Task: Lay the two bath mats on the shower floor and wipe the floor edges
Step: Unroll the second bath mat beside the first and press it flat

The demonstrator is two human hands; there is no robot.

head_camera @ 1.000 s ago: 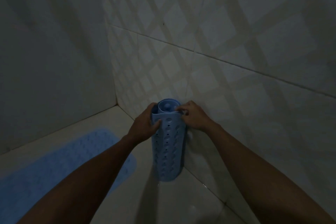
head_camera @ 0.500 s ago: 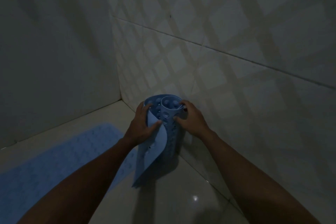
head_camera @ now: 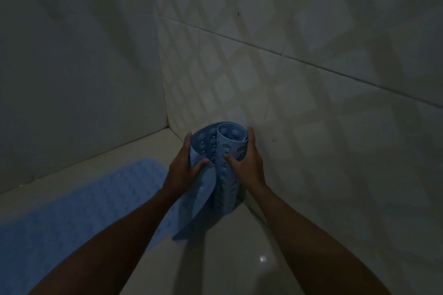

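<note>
The floor (head_camera: 239, 258) was pale and shiny, with walls (head_camera: 311, 103) meeting in a corner. One blue mat (head_camera: 84, 203) lay flat on the floor at the left, probably done. The roll (head_camera: 225, 175), the second mat, stood on its end by the right wall, close to the corner. It was half open, so it looked like the person was unrolling it. The left hand (head_camera: 184, 167) pinched the loose flap to pull it out. The right hand (head_camera: 249, 163) curled round the roll to keep it up. The hollow top of the roll had nothing in it.
</note>
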